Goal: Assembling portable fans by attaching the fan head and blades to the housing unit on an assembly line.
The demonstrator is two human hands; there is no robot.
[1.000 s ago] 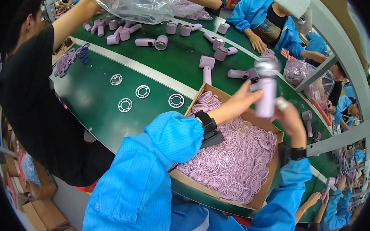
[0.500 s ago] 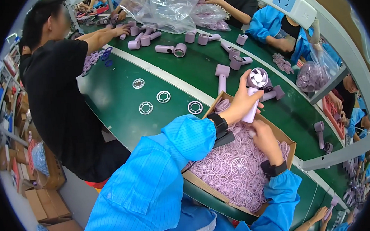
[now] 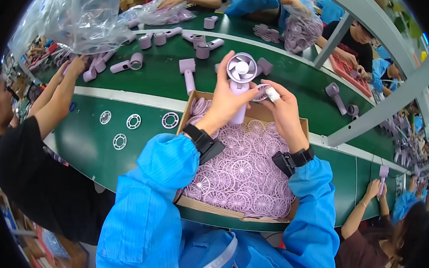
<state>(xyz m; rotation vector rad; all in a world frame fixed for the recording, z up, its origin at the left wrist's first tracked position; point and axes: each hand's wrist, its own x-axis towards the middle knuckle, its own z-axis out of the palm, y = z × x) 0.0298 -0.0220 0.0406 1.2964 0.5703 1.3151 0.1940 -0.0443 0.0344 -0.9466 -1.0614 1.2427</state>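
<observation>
A light purple handheld fan point(image 3: 241, 68) stands upright in my left hand point(image 3: 223, 100), its white blades bare and facing me. My left fingers wrap round its handle just below the head. Close to the right of the fan, my right hand point(image 3: 285, 112) pinches a round purple fan grille point(image 3: 262, 92) between thumb and fingers. White wrapping covers one fingertip of that hand. Below both hands sits an open cardboard box point(image 3: 214, 212) filled with purple spoked grilles point(image 3: 240, 169).
Left of the box, several pale rings point(image 3: 134, 121) lie on the green table point(image 3: 86, 136). More purple fans point(image 3: 188, 74) lie on the far green strip. A grey metal frame point(image 3: 383, 110) slants across the right. Co-workers sit around, one in black point(image 3: 38, 192) at left.
My right hand has risen out of the box with a grille and come up beside the fan. The view has swung, so the scene sits further left.
</observation>
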